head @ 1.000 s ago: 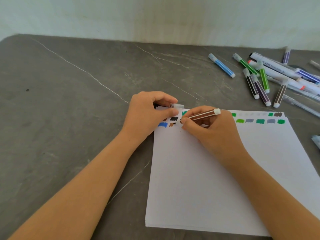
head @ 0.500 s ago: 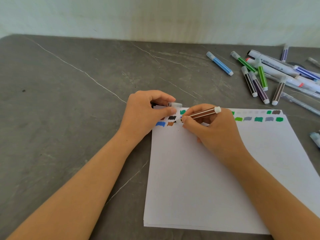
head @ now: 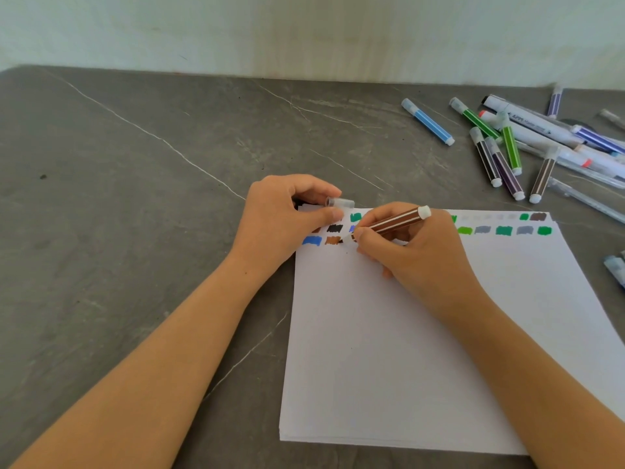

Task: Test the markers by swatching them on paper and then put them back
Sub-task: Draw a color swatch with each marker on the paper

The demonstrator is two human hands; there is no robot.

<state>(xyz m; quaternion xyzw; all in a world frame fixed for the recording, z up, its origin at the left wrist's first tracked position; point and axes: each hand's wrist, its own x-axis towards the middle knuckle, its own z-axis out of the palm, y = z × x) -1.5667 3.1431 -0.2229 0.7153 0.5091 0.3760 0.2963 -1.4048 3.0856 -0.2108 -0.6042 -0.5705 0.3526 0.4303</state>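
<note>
Our right hand [head: 422,262], pinching the brown white-striped marker [head: 389,223], has dropped its tip onto the white paper sheet [head: 406,350], starting another swatch, while our left hand [head: 280,218] pinches the clear plastic cap [head: 340,202].

Looks like a home desk or craft corner tbh: grey marble-look tabletop [head: 135,231] against a plain pale wall [head: 304,28], loose markers [head: 510,150] scattered around, white paper [head: 406,333] with colour swatches.
</note>
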